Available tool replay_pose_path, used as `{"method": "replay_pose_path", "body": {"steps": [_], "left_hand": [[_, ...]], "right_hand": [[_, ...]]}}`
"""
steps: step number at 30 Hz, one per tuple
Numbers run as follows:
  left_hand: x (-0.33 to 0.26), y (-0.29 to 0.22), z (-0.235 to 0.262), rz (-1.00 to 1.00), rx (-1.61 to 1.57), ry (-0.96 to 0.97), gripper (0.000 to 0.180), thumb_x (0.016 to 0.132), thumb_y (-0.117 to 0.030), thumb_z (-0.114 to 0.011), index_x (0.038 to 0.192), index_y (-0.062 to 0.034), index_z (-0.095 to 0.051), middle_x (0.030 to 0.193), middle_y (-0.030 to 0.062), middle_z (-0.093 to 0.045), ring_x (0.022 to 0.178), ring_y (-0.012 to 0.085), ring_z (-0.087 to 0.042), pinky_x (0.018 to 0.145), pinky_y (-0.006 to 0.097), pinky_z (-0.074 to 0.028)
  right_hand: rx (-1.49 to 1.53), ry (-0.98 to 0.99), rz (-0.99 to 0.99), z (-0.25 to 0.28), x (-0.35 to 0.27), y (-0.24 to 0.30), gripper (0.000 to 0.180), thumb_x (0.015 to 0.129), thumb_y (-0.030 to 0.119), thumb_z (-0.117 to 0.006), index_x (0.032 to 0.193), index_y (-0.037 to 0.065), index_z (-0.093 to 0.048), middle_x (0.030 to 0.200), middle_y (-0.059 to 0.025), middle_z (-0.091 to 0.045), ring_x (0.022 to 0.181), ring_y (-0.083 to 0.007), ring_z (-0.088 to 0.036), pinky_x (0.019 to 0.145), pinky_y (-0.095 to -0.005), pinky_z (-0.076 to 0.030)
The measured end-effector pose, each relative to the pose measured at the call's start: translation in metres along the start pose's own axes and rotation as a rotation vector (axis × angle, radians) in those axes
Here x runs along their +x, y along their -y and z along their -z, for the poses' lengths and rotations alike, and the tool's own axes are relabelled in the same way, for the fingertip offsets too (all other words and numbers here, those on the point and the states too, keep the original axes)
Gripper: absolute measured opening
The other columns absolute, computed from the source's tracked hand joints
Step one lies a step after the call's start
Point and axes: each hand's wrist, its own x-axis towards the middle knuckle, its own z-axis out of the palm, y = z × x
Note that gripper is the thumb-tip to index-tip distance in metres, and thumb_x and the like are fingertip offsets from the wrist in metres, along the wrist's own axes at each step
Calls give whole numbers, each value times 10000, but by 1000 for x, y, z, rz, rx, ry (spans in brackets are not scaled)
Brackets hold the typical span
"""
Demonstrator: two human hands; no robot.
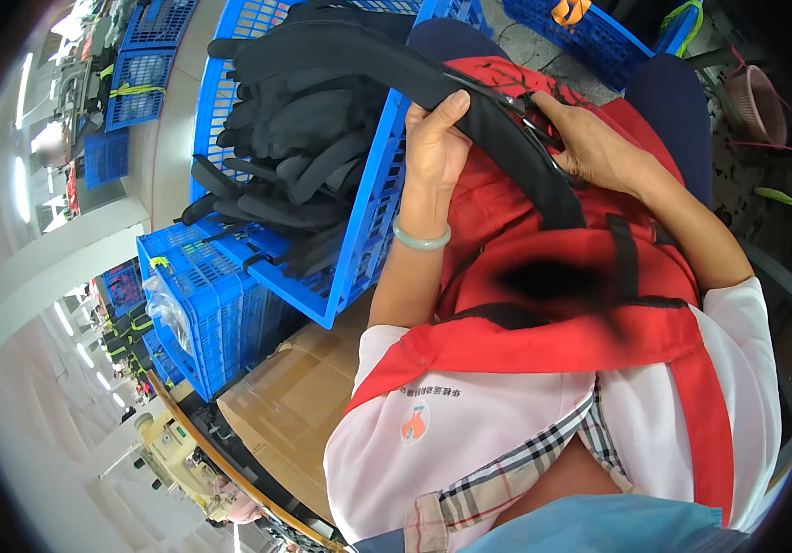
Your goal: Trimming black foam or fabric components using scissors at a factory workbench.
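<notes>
A long, curved black fabric strap [497, 138] runs across my lap from the blue crate toward my waist. My left hand [437, 143] grips it, thumb on top near its edge and the fingers partly hidden underneath. On the strap's other side, my right hand [594, 143] is closed round a dark tool with shiny metal parts [527, 118], which lies along the strap's edge. Its exact kind is hard to make out. Many similar black fabric pieces [295, 129] lie heaped in the blue plastic crate [359, 221] to my left. A red apron [488, 212] covers my lap.
Below the full crate stand more blue crates [221, 313], beside a brown cardboard sheet [299, 396]. Another blue crate [590, 46] is ahead, with an orange strip [569, 11] on it. A pink basket [754, 101] stands at the right. A sewing machine [170, 452] shows lower left.
</notes>
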Motion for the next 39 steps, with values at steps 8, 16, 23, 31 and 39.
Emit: {"method": "replay_pose_path", "body": {"steps": [8, 16, 23, 31, 39], "left_hand": [[-4, 1, 4, 23, -47, -11, 239, 825, 7, -686, 1047, -55, -622, 974, 51, -670, 935, 204, -649, 895, 379, -533], [-2, 4, 1, 64, -67, 27, 236, 826, -1, -695, 1045, -70, -639, 998, 53, -675, 935, 204, -650, 904, 377, -527], [-5, 7, 8, 38, -75, -3, 234, 828, 2, -692, 1045, -66, -637, 1001, 54, -676, 941, 208, -650, 902, 383, -529], [-4, 6, 10, 89, -101, 12, 231, 826, 3, -694, 1040, -63, -636, 1003, 67, -677, 947, 215, -652, 902, 385, -533], [-3, 2, 11, 80, -148, 28, 259, 824, -2, -699, 1065, -64, -625, 1027, 79, -672, 955, 227, -649, 917, 383, -523]], "right_hand": [[34, 48, -9, 6, -4, -7, 593, 825, 217, -687, 1288, -24, -404, 751, -249, -572, 719, -388, -588, 662, -443, -436], [25, 9, -18, 2, -1, -11, 559, 861, 276, -671, 1271, -19, -430, 744, -238, -557, 692, -354, -561, 657, -434, -424], [124, -44, 48, 0, -2, -11, 469, 865, 220, -671, 1220, -17, -478, 809, -251, -582, 759, -396, -582, 680, -442, -427], [16, 20, 38, 10, -7, -11, 468, 866, 228, -664, 1220, -14, -476, 791, -247, -577, 753, -404, -584, 674, -447, -427], [72, 12, 9, 2, -2, -15, 433, 882, 235, -654, 1196, -14, -491, 795, -246, -577, 725, -375, -574, 663, -421, -432]]}}
